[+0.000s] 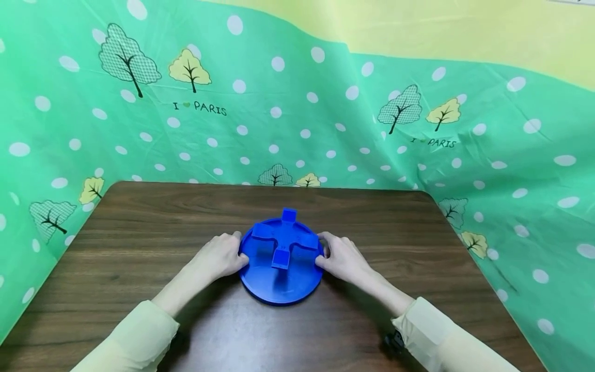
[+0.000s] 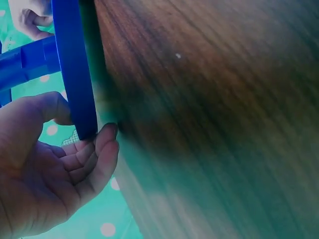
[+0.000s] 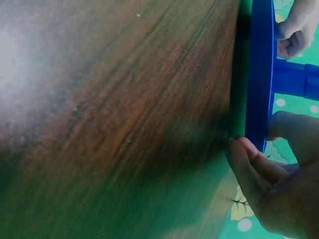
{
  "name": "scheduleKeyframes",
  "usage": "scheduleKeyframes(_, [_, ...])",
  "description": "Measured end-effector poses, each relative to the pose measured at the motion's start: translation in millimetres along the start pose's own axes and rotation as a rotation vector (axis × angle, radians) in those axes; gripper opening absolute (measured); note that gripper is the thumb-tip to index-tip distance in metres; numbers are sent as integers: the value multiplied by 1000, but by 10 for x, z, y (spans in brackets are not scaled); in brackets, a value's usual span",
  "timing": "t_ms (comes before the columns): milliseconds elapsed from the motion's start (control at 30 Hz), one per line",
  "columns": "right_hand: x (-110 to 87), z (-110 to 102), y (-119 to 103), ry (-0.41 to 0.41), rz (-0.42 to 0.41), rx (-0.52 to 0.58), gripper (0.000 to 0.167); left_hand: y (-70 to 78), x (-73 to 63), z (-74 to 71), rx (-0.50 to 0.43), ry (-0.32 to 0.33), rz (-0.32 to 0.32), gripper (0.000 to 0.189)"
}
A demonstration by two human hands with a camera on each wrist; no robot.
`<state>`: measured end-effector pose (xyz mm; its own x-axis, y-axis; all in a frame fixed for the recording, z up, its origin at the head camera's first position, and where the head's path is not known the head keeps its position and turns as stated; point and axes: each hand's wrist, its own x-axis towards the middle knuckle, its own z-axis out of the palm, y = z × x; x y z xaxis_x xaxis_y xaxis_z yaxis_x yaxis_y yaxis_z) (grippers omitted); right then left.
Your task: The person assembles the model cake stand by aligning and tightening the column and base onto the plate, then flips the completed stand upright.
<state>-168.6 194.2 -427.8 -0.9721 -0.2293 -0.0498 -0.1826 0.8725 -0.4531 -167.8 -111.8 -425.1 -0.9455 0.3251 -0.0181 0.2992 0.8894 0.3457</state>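
A blue round base [image 1: 279,287] with a raised four-armed cross [image 1: 282,240] on its upper side is held level over the middle of the table. My left hand [image 1: 226,254] grips its left rim, thumb on top and fingers curled beneath, as the left wrist view shows with the left hand [image 2: 55,164] close up. On the opposite rim, my right hand [image 1: 341,256] pinches in the same way; the right wrist view has the right hand's fingers [image 3: 249,172] under the edge. A narrow strip separates the base from the tabletop in both wrist views.
The brown wood-grain table [image 1: 153,222] reaches back to a green curtain [image 1: 288,129] with white dots and printed trees, which also hangs along both sides. A small black object [image 1: 394,341] shows below the right sleeve [image 1: 432,330].
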Motion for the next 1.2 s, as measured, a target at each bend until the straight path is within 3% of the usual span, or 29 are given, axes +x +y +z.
scheduleKeyframes(333, [0, -67, 8, 77, -27, 17, 50, -12, 28, -52, -161, 23, -36, 19])
scheduleKeyframes(700, [3, -183, 20, 122, -53, 328, 47, 38, 10, -143, -247, 200, -8, 11])
scheduleKeyframes(933, [13, -216, 74, 167, -51, 417, 47, 35, 28, -133, -295, 267, 4, 12])
scheduleKeyframes(1200, [65, -328, 98, 237, -98, 409, 46, 49, 97, -190, -325, 321, 41, 21])
